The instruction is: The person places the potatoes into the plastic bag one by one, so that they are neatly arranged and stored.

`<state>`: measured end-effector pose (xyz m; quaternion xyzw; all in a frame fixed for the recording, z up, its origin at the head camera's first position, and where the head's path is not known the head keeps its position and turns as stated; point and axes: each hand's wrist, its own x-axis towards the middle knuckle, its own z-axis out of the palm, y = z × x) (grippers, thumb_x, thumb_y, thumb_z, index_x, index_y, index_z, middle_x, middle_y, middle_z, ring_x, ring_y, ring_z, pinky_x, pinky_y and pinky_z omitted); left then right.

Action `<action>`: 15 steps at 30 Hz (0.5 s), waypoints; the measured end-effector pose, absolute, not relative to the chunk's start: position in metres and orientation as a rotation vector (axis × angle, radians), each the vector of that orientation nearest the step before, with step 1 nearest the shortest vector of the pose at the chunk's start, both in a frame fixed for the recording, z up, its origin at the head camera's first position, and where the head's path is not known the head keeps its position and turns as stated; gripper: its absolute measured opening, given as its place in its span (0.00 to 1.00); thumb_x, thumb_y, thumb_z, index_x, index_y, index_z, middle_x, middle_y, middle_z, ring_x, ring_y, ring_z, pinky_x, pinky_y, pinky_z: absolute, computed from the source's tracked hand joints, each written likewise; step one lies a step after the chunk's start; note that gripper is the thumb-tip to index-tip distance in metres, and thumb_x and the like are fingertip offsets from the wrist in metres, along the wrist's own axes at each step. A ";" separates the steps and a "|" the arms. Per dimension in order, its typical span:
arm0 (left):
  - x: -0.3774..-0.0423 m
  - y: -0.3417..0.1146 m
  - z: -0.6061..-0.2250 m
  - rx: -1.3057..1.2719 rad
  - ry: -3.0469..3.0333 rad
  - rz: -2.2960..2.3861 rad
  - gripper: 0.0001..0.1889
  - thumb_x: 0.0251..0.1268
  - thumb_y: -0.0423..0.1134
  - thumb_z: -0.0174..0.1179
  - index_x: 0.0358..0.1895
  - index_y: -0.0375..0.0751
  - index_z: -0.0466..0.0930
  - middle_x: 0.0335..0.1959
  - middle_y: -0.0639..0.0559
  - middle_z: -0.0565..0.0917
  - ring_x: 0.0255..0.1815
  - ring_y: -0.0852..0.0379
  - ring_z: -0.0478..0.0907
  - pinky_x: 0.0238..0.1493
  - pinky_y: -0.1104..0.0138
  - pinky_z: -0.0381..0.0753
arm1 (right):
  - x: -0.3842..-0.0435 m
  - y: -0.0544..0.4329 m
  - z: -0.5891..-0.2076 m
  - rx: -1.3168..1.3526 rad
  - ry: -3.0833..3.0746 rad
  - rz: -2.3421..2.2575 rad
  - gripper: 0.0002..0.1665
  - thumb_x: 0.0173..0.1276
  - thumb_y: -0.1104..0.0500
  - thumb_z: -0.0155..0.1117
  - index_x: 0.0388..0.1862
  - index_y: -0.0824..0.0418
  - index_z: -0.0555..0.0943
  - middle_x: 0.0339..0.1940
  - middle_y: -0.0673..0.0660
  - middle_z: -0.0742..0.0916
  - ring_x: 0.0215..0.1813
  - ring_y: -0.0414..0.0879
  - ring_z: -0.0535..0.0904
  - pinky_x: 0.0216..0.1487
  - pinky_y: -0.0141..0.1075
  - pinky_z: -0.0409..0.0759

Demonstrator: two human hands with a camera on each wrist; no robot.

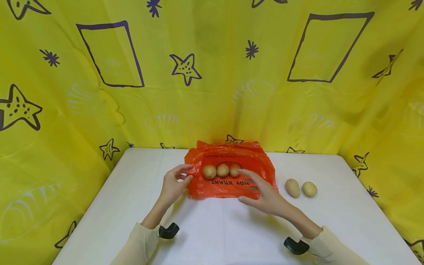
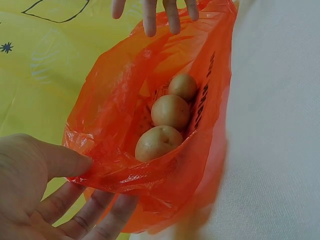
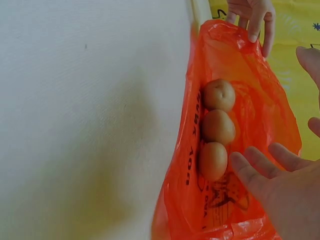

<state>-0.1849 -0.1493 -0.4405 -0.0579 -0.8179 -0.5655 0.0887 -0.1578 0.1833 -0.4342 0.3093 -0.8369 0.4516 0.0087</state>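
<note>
A red plastic bag [image 1: 228, 189] with dark lettering lies at the back middle of the table, its mouth spread wide. Three potatoes [image 2: 170, 112] sit in a row inside it. My left hand [image 1: 174, 184] pinches the bag's left edge, thumb above and fingers beneath, as the left wrist view shows. Over the bag's right part hovers my right hand [image 1: 265, 195], fingers spread and holding nothing. In the right wrist view its fingertips [image 3: 240, 160] come close beside the nearest potato [image 3: 213, 161].
Two more potatoes, one oblong [image 1: 293, 188] and one rounder [image 1: 310, 189], lie on the white table [image 1: 212, 235] right of the bag. A yellow curtain [image 1: 215, 103] with dark drawings hangs behind and at both sides. Dark devices [image 1: 169, 231] are worn on both wrists.
</note>
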 end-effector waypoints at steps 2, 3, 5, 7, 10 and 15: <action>-0.185 -0.149 -0.441 -0.179 -2.430 -1.685 0.17 0.66 0.26 0.66 0.56 0.40 0.85 0.47 0.42 0.86 0.38 0.49 0.83 0.32 0.71 0.84 | -0.156 0.188 -0.434 0.949 -2.623 1.403 0.46 0.67 0.48 0.75 0.78 0.45 0.63 0.75 0.55 0.73 0.65 0.64 0.78 0.60 0.61 0.79; -0.185 -0.149 -0.440 -0.177 -2.430 -1.685 0.17 0.66 0.26 0.65 0.56 0.40 0.85 0.47 0.42 0.86 0.38 0.48 0.83 0.32 0.72 0.84 | -0.155 0.190 -0.434 0.940 -2.627 1.398 0.46 0.67 0.48 0.75 0.78 0.45 0.63 0.75 0.55 0.73 0.64 0.64 0.79 0.60 0.60 0.79; -0.184 -0.149 -0.440 -0.181 -2.429 -1.684 0.17 0.66 0.26 0.65 0.57 0.39 0.85 0.47 0.42 0.86 0.38 0.49 0.82 0.32 0.72 0.83 | -0.153 0.194 -0.433 0.930 -2.630 1.391 0.46 0.67 0.49 0.75 0.78 0.44 0.62 0.75 0.54 0.73 0.64 0.63 0.79 0.60 0.60 0.80; -0.184 -0.149 -0.440 -0.181 -2.431 -1.684 0.17 0.66 0.26 0.65 0.57 0.40 0.85 0.47 0.42 0.87 0.38 0.49 0.82 0.32 0.72 0.83 | -0.152 0.198 -0.433 0.929 -2.619 1.381 0.46 0.66 0.50 0.76 0.78 0.45 0.63 0.75 0.54 0.73 0.63 0.62 0.80 0.59 0.59 0.80; -0.184 -0.149 -0.441 -0.179 -2.436 -1.687 0.17 0.66 0.26 0.65 0.57 0.40 0.85 0.47 0.42 0.87 0.38 0.49 0.82 0.32 0.72 0.83 | -0.150 0.205 -0.433 0.917 -2.596 1.334 0.46 0.66 0.52 0.76 0.78 0.46 0.64 0.73 0.54 0.75 0.61 0.60 0.81 0.58 0.57 0.82; -0.184 -0.149 -0.441 -0.182 -2.435 -1.683 0.17 0.66 0.26 0.66 0.57 0.40 0.85 0.47 0.42 0.87 0.37 0.49 0.82 0.32 0.72 0.83 | -0.146 0.218 -0.433 0.862 -2.562 1.303 0.45 0.64 0.56 0.78 0.76 0.49 0.67 0.67 0.54 0.79 0.58 0.59 0.82 0.56 0.55 0.83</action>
